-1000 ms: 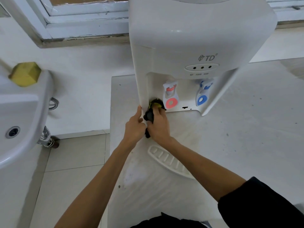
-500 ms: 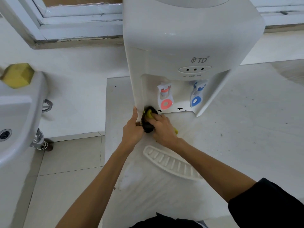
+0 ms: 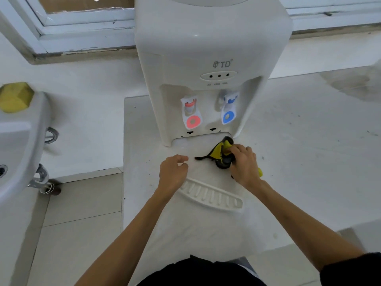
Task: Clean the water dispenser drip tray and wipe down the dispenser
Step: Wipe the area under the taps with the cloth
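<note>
Left of the water dispenser [image 3: 210, 65] stands a white sink [image 3: 18, 141] with a yellow sponge [image 3: 15, 97] on its rim. In front of the dispenser, the left hand [image 3: 173, 172] hovers loosely curled, holding nothing. The drip tray [image 3: 210, 196] lies on the counter [image 3: 299, 162] nearer the person. The right hand [image 3: 244, 164] grips a yellow-and-black cloth [image 3: 220, 152] at the dispenser's base.

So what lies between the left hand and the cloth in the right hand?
Head view: only bare countertop between left hand and the black-and-yellow cloth gripped by the right hand.
</note>
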